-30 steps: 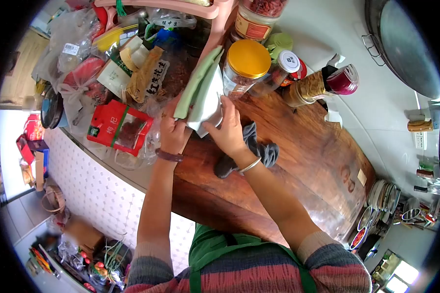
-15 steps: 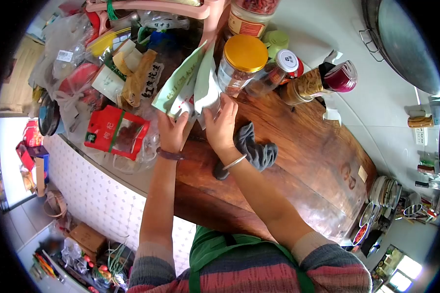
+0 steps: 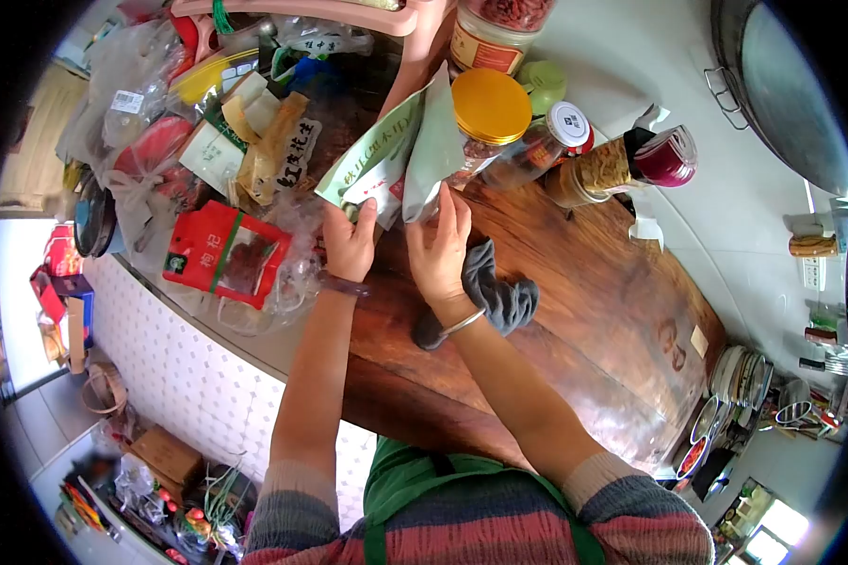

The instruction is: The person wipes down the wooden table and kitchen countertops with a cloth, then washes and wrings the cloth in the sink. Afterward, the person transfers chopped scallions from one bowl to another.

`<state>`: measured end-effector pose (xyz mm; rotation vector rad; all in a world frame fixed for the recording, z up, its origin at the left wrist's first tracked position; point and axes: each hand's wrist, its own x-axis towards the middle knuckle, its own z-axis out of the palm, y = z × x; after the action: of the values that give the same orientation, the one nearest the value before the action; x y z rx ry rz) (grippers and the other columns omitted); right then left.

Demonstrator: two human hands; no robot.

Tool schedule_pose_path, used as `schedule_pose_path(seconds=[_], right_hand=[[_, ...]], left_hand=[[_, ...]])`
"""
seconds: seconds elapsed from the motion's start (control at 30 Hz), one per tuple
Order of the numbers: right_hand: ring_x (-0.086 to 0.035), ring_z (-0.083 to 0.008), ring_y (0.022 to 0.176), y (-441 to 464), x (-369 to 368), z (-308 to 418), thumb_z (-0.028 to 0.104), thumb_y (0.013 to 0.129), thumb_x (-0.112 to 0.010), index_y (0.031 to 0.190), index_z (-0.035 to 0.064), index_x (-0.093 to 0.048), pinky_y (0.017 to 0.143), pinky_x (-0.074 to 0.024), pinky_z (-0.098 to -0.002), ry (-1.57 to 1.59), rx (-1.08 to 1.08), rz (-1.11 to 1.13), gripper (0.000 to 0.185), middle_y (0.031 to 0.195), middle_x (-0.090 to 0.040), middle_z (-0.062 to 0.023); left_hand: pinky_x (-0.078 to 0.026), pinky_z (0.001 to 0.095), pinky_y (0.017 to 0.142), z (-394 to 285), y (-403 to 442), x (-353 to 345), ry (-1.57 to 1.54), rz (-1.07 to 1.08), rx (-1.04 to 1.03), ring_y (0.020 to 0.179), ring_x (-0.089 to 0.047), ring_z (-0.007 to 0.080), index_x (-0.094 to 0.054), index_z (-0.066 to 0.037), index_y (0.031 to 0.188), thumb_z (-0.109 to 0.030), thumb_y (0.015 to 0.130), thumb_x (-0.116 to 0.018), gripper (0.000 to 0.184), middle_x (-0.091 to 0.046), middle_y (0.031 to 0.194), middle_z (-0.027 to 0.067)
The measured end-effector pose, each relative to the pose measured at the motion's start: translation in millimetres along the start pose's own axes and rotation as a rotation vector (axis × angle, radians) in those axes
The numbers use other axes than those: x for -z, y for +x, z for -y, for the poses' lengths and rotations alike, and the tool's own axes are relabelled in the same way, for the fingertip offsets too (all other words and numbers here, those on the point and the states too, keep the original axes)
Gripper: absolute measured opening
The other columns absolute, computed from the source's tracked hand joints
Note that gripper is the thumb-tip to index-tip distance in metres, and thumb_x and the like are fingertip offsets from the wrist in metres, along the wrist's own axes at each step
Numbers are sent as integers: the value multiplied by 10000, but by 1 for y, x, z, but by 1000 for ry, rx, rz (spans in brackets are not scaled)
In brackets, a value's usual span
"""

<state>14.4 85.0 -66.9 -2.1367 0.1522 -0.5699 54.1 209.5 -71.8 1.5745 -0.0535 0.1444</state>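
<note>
- L hand (image 3: 350, 247): thumb in front, fingers mostly hidden behind, pinching near L corner of the green pack (image 3: 372, 155).
- R hand (image 3: 438, 259): thumb & fingertips pinching near end of pack's R part, fingers up along its R side.
- Pack's held in front of the person, over far L end of the wooden counter (image 3: 575, 348), btwn the pile of bags & the wall-side jars; can't tell if it touches the wood.
- Why that grip: prob. one hand per side so the 2 parts stand apart in a V & the printed face shows. One folded pack or two, can't tell.
- Axis: long way runs from hands out, away from the person; far tips lean a bit R. L part slants more, R part's steeper. Near ends sit at the hands, far ends point to the pink rack (image 3: 400, 24).
- Yellow-lidded jar (image 3: 490, 108) upright just R of pack, w/ others along the wall edge, prob. kept back there for working room.
- Grey cloth (image 3: 499, 294) crumpled on the wood beside R wrist, looks just dropped there.
- Red pouch (image 3: 224, 252) flat near counter's L edge, among plastic bags, prob. just parked.
</note>
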Motion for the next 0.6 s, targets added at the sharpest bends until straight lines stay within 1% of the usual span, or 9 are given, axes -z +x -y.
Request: schedule_pose_path(seconds=[0.1,0.13,0.23,0.27,0.37,0.4,0.5,0.53,0.6], right_hand=[[-415,-400,1069,3,1,3,47,746,-634,1298,-46,-363,936,-351,-442,-47,27,8,622,1194,-424,-224],[-414,-402,1069,3,2,4,51,745,-636,1300,-48,-361,936,-350,-445,-68,36,10,628,1193,-422,-226],[-413,-400,1070,5,0,2,62,748,-643,1302,-50,-361,936,-349,-449,-92,6,8,631,1187,-421,-225],[-414,-399,1068,6,-1,2,62,749,-644,1304,-50,-357,936,-349,-450,-95,8,6,635,1186,-421,-224],[-413,-395,1072,9,-4,-1,75,739,-666,1307,-48,-345,939,-347,-450,-76,-5,-6,664,1186,-421,-224],[-411,-394,1078,10,-5,-1,86,727,-684,1306,-44,-343,943,-346,-449,-49,-22,-13,683,1187,-421,-225],[-398,-394,1106,7,-1,4,128,673,-746,1296,-30,-330,959,-336,-449,11,-37,5,766,1192,-419,-225],[-393,-394,1116,5,1,6,143,651,-769,1292,-25,-324,965,-332,-449,27,-36,18,797,1194,-418,-226],[-381,-396,1134,4,-1,8,163,616,-793,1276,-21,-319,976,-322,-453,-71,-35,22,833,1196,-419,-224]], left_hand=[[-402,304,901,1,0,-9,41,-38,-116,1041,-501,174,-346,8,1285,-33,836,-600,518,-496,1200,110],[-398,326,921,-6,-1,-10,-13,-26,-93,1079,-492,186,-300,-2,1319,-8,811,-599,589,-483,1215,118],[-387,341,945,-11,-6,-12,-316,-7,-56,1120,-481,200,-273,3,1337,-5,819,-565,595,-476,1225,114],[-376,352,963,-16,-11,-11,-425,-43,-6,1144,-476,200,-302,5,1333,3,828,-515,548,-486,1218,108],[-363,337,986,0,-10,5,-560,-60,166,1141,-463,186,-361,28,1314,49,807,-482,521,-464,1266,118],[-397,310,940,-17,-6,1,-426,-125,225,1078,-505,156,-457,34,1230,69,825,-503,409,-528,1195,99],[-427,275,884,-2,0,-3,-414,-61,46,1004,-541,132,-488,30,1188,76,846,-521,346,-561,1148,82],[-446,252,837,-1,1,-4,-413,-81,23,949,-563,116,-528,29,1134,69,861,-536,276,-595,1085,65],[-448,256,837,-2,0,-3,-363,-58,13,939,-567,116,-545,27,1123,55,865,-540,259,-606,1063,60]])
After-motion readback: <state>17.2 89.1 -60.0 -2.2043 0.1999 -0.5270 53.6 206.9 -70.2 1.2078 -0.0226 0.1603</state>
